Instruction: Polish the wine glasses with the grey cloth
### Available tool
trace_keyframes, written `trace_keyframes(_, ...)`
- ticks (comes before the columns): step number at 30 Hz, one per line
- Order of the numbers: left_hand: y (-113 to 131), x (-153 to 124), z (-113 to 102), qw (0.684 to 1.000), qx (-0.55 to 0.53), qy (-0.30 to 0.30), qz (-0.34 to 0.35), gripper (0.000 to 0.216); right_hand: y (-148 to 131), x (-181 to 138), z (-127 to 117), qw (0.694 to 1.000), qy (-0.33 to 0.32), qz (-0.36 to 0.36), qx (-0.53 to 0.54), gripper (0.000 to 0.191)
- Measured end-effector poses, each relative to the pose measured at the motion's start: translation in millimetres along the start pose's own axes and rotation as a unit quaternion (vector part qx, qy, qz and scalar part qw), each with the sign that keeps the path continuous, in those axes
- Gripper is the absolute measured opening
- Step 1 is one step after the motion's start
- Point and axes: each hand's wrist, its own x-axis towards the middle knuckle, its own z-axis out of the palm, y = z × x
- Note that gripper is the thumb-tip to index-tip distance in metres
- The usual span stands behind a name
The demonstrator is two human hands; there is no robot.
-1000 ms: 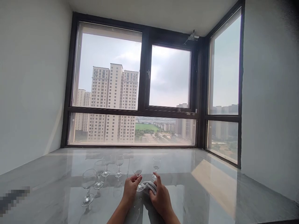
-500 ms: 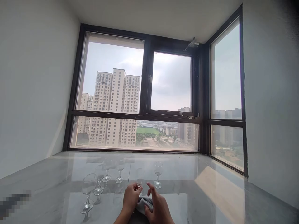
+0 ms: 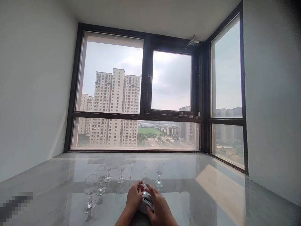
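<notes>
A clear stemmed glass (image 3: 145, 172) stands upright just beyond my fingers, its bowl showing and its foot mostly hidden. My left hand (image 3: 134, 198) is closed, with thumb and fingers pinched at the stem of this glass. A bunched grey cloth (image 3: 146, 203) is in my right hand (image 3: 160, 205), its thumb pressed on the fold and its fingers reaching toward the same stem. Just behind on the right is another stemmed glass (image 3: 159, 172).
On the left of the glossy grey marble surface (image 3: 183, 201) stand several more stemmed glasses, the nearest glass (image 3: 91, 185) close to my left forearm. A dark-framed window (image 3: 134, 116) closes off the back. A blurred dark object (image 3: 16, 202) lies at the far left.
My right fingers have come down and in toward the stem, close to my left hand. The held glass sits slightly further right in view, and the cloth has shifted with my right hand.
</notes>
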Motion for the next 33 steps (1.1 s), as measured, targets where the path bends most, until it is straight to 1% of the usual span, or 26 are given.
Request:
trace_keyframes(3,-3.5,-0.2,3.1,0.997,-0.079,-0.012,-0.015,0.060,-6.9,-0.3,-1.8,1.000,-0.022,0.006,0.002,0.098)
trace_keyframes(5,-5.7,-0.2,3.1,0.995,-0.096,0.005,-0.013,0.065,-10.2,-0.7,-2.2,1.000,-0.027,0.013,-0.004,0.099)
trace_keyframes(6,-6.3,-0.1,2.1,0.996,-0.088,0.029,-0.009,0.063,-11.1,-0.9,-2.0,0.999,-0.029,0.023,-0.011,0.098)
trace_keyframes(8,-6.7,0.6,-2.3,0.993,-0.053,0.106,0.004,0.055,-11.8,-1.1,-1.2,0.998,-0.035,0.048,-0.029,0.096)
trace_keyframes(11,-5.2,2.6,-12.8,0.973,0.002,0.231,0.015,0.042,-12.8,-0.7,-1.1,0.995,-0.034,0.079,-0.054,0.089)
trace_keyframes(13,-3.4,4.2,-20.1,0.956,0.030,0.293,-0.011,0.037,-15.1,-0.4,-2.9,0.993,-0.023,0.099,-0.068,0.085)
trace_keyframes(15,-2.0,5.8,-25.7,0.944,0.050,0.320,-0.067,0.033,-18.1,-0.2,-5.6,0.989,-0.008,0.121,-0.083,0.081)
trace_keyframes(17,-2.0,7.3,-28.8,0.937,0.064,0.322,-0.118,0.031,-20.2,0.0,-8.0,0.985,0.006,0.140,-0.099,0.076)
trace_keyframes(19,-3.4,8.6,-29.6,0.935,0.074,0.316,-0.140,0.031,-20.4,0.2,-8.6,0.982,0.011,0.154,-0.110,0.073)
trace_keyframes(27,-7.7,9.4,-28.6,0.943,0.080,0.284,-0.155,0.027,-14.9,-0.4,-1.7,0.968,0.052,0.188,-0.156,0.068)
trace_keyframes(33,-10.1,10.6,-28.1,0.945,0.081,0.279,-0.152,0.029,-19.6,-0.6,-5.6,0.958,0.056,0.218,-0.178,0.065)
